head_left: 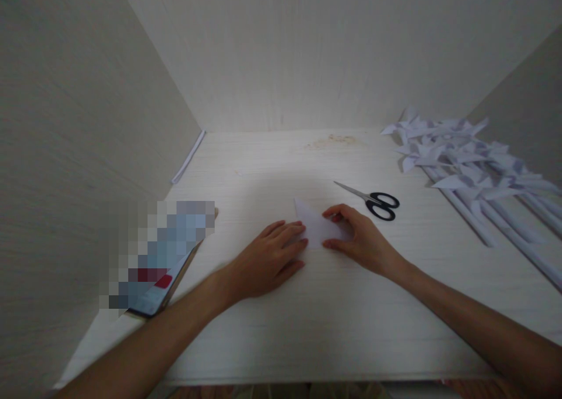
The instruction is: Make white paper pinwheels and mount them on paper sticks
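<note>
A white piece of paper, pointed at its upper left, lies on the table in the middle of the view. From its left side, my left hand rests flat with fingers stretched out, the fingertips on the paper's edge. My right hand curls round the paper's right end, thumb at the near edge and fingers at the far edge. Part of the paper is hidden under both hands. Just beyond my right hand lies a pair of scissors with black handles, its tips pointing to the far left.
Several white paper pinwheels with rolled paper sticks are heaped at the right. A phone, partly blurred out, lies at the left. A thin white paper strip lies along the left wall. Walls enclose the table's back and sides.
</note>
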The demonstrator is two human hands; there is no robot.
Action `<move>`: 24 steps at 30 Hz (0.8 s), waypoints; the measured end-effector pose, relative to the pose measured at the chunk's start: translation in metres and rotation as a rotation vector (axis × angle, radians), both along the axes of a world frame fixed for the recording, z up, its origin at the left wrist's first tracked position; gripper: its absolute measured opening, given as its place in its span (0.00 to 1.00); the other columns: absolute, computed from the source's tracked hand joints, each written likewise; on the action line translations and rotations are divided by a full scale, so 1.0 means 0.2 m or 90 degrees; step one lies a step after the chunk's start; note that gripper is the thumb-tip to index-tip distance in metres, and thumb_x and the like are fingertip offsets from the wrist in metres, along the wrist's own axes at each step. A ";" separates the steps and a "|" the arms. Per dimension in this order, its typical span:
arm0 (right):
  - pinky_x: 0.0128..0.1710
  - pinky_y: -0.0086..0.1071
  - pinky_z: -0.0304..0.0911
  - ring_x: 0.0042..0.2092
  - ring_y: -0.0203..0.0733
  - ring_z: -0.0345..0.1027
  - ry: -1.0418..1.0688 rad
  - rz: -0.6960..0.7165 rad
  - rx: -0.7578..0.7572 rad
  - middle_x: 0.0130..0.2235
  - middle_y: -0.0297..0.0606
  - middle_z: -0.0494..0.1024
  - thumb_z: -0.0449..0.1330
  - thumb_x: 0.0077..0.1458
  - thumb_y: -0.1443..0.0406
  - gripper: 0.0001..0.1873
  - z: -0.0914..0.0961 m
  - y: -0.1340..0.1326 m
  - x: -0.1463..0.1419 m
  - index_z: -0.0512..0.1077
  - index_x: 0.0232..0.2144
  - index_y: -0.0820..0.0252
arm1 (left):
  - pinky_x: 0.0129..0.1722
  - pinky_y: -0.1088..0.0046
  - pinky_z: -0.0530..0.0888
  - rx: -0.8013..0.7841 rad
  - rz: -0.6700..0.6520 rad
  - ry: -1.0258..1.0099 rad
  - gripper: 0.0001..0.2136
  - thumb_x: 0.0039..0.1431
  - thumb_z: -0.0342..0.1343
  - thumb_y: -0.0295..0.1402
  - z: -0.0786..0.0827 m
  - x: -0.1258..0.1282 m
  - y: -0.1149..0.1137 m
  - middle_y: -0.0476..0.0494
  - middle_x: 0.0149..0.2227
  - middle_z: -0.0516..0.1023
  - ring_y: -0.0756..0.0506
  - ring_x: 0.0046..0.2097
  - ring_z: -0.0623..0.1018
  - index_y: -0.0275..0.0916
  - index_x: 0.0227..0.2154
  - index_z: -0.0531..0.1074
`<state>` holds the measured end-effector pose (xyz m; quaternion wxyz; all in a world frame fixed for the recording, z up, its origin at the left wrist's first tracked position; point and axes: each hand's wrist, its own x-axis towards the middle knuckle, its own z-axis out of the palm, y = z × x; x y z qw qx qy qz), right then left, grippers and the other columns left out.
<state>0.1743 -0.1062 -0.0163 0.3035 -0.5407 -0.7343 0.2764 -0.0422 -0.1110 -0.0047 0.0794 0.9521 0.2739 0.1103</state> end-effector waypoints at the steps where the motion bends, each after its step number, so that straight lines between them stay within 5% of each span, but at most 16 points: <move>1: 0.39 0.39 0.61 0.39 0.42 0.63 0.012 0.000 -0.005 0.37 0.38 0.69 0.64 0.36 0.69 0.22 0.00 0.00 0.00 0.63 0.37 0.58 | 0.53 0.58 0.59 -0.003 0.000 -0.002 0.15 0.58 0.43 0.34 0.00 0.00 0.00 0.33 0.52 0.63 0.42 0.55 0.61 0.33 0.45 0.64; 6: 0.34 0.33 0.66 0.35 0.38 0.67 0.094 0.039 0.014 0.35 0.36 0.72 0.59 0.42 0.71 0.18 0.00 -0.03 -0.01 0.62 0.38 0.57 | 0.53 0.57 0.58 -0.042 0.020 -0.048 0.16 0.57 0.44 0.33 0.00 0.00 0.00 0.32 0.52 0.62 0.41 0.56 0.60 0.33 0.46 0.64; 11: 0.34 0.32 0.66 0.36 0.36 0.69 -0.001 0.082 0.316 0.35 0.37 0.75 0.52 0.49 0.74 0.15 0.00 -0.09 -0.03 0.63 0.40 0.57 | 0.52 0.63 0.61 -0.254 0.128 -0.260 0.16 0.56 0.45 0.36 0.02 0.01 0.01 0.36 0.50 0.66 0.44 0.52 0.64 0.36 0.46 0.66; 16: 0.35 0.34 0.67 0.40 0.41 0.69 -0.128 0.285 0.564 0.40 0.42 0.76 0.53 0.51 0.73 0.07 0.03 -0.12 -0.05 0.68 0.33 0.63 | 0.38 0.67 0.70 -0.580 0.329 -0.485 0.19 0.52 0.47 0.45 0.01 0.04 0.01 0.43 0.25 0.74 0.45 0.34 0.74 0.33 0.23 0.72; 18: 0.35 0.33 0.67 0.40 0.41 0.70 -0.144 0.333 0.597 0.40 0.43 0.76 0.53 0.51 0.73 0.06 0.05 -0.13 -0.05 0.69 0.31 0.65 | 0.32 0.70 0.71 -0.666 0.390 -0.546 0.19 0.49 0.50 0.46 -0.01 0.06 0.01 0.46 0.18 0.71 0.48 0.27 0.72 0.32 0.17 0.70; 21: 0.34 0.32 0.67 0.39 0.40 0.70 -0.146 0.411 0.608 0.38 0.43 0.77 0.50 0.53 0.72 0.09 0.08 -0.14 -0.06 0.70 0.31 0.67 | 0.29 0.73 0.70 -0.763 0.386 -0.663 0.16 0.46 0.54 0.43 -0.02 0.08 0.01 0.46 0.20 0.72 0.50 0.25 0.71 0.31 0.21 0.72; 24: 0.31 0.29 0.67 0.36 0.37 0.71 -0.126 0.464 0.590 0.35 0.43 0.78 0.47 0.54 0.72 0.12 0.09 -0.14 -0.07 0.71 0.30 0.67 | 0.27 0.76 0.69 -0.768 0.375 -0.639 0.13 0.45 0.55 0.40 0.00 0.08 0.01 0.47 0.21 0.73 0.52 0.24 0.70 0.32 0.20 0.72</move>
